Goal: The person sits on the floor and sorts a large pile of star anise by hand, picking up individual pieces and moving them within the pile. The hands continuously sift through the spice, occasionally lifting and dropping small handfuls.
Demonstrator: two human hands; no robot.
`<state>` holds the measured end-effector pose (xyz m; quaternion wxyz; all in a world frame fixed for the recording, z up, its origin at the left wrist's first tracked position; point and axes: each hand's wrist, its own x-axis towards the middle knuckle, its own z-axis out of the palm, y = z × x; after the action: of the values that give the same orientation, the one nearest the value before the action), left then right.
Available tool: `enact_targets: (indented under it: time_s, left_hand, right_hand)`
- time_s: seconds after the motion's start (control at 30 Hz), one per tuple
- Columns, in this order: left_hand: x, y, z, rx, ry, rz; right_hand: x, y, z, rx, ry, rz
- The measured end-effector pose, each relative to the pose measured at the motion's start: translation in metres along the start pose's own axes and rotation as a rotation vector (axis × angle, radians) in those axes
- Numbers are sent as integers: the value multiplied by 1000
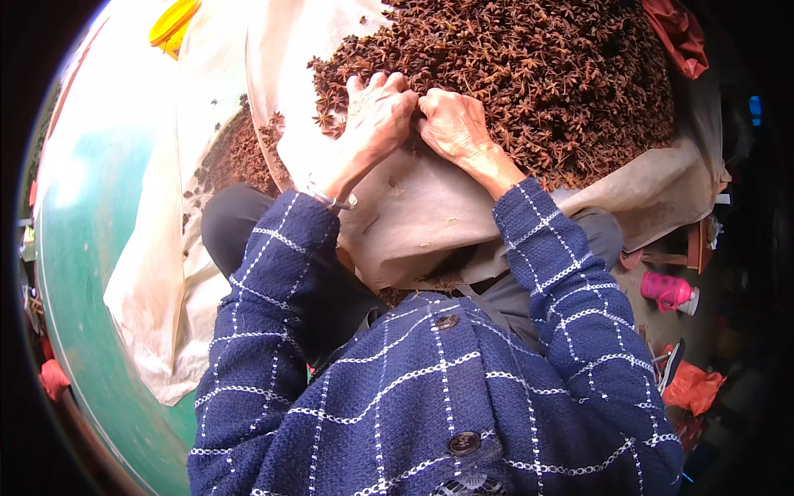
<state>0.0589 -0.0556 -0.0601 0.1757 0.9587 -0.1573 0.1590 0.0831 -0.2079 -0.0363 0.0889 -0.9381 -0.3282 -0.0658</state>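
A broad heap of dried star anise (558,87) lies on a pale cloth sheet (428,204) in front of me. At the near left edge of the heap, my left hand (381,115) is bent with its fingers curled. A metal bracelet (335,201) circles that wrist. Close beside it is my right hand (456,124), its fingers curled inward and knuckles up. The fingertips of both hands nearly meet. What they may pinch is hidden behind the fingers and the backs of the hands.
Small brown fragments (242,155) and loose stars lie left of the heap. A yellow bucket (172,28) stands at the far left. Red plastic (679,37) borders the heap at upper right. On the right floor are a pink thermos flask (667,291) and a red plastic bag (691,384).
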Motion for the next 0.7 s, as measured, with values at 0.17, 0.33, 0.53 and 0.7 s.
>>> enact_targets:
  time_s: [0.17, 0.33, 0.53, 0.7]
  left_hand:
    - [-3, -9, -5, 22, 171, 41]
    - [4, -26, -23, -319, 282, -262]
    - [4, -26, -32, -640, 142, -21]
    - [6, -14, -30, -977, 13, -218]
  right_hand:
    - [6, -2, -11, 317, 109, 104]
    - [3, 12, -17, 479, 262, 9]
    - [16, -6, -18, 1107, 160, 351]
    - [14, -20, -22, 1181, 287, 344]
